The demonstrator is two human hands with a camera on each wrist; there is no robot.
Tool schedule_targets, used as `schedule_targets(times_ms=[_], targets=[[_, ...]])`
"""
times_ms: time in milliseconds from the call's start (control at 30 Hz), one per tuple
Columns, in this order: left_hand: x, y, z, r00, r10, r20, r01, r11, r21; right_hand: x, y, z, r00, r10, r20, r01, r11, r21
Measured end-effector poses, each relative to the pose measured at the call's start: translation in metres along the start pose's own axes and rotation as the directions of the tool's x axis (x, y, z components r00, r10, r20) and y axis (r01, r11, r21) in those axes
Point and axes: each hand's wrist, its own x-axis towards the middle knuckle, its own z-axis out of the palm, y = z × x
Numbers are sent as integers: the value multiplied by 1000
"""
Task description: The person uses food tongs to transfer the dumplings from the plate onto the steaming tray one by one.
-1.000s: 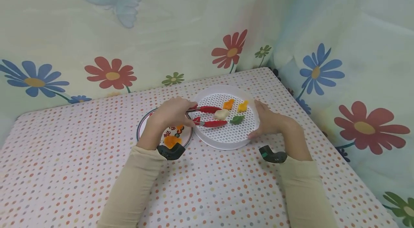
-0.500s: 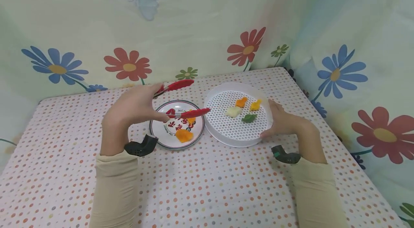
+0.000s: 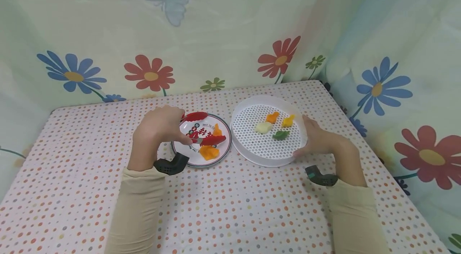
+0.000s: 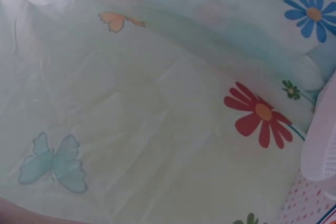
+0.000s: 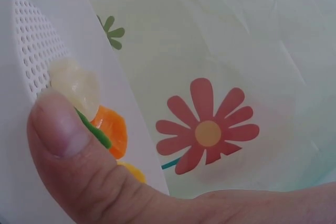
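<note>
My left hand (image 3: pixel 160 126) grips a pair of tongs (image 3: pixel 213 140) with red tips. The tips stand apart over a round printed plate (image 3: pixel 188 152). Two orange dumpling-like pieces lie there, one piece (image 3: pixel 209 153) in front of the lower tip and another piece (image 3: pixel 217 130) between the tips. To the right, my right hand (image 3: pixel 317 136) holds the side of a white perforated steamer tray (image 3: pixel 259 146), with the thumb (image 5: pixel 79 150) against its wall. On its floor are a white piece (image 3: pixel 263 127), an orange piece (image 3: pixel 272 117), a yellow piece (image 3: pixel 288 121) and a green piece (image 3: pixel 281 135).
A dotted cloth (image 3: pixel 230 206) covers the table. Behind and to the right hang flowered curtains (image 3: pixel 223 26), close to the table's edges. Plate and tray stand side by side, nearly touching. The left wrist view shows mostly curtain and the tray's wall (image 4: pixel 317 150).
My left hand has moved left from the tray with the tongs, then lowered them over the plate. The white piece now lies free on the tray floor. My right hand stays at the tray.
</note>
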Motion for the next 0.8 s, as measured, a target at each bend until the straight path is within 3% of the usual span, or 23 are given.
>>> schedule_targets(times_ms=[400, 633, 800], targets=[[-5, -21, -5, 999, -38, -27, 37, 999, -8, 2, -2, -2, 1000, -11, -7, 11, 1000, -25], [2, -20, -2, 999, 49, -15, -49, 999, -7, 1, -1, 0, 1000, -11, -10, 11, 1000, -5], [6, -17, 1, 999, 44, 14, -44, 999, -28, 1, 0, 1, 1000, -7, -4, 7, 1000, -11]])
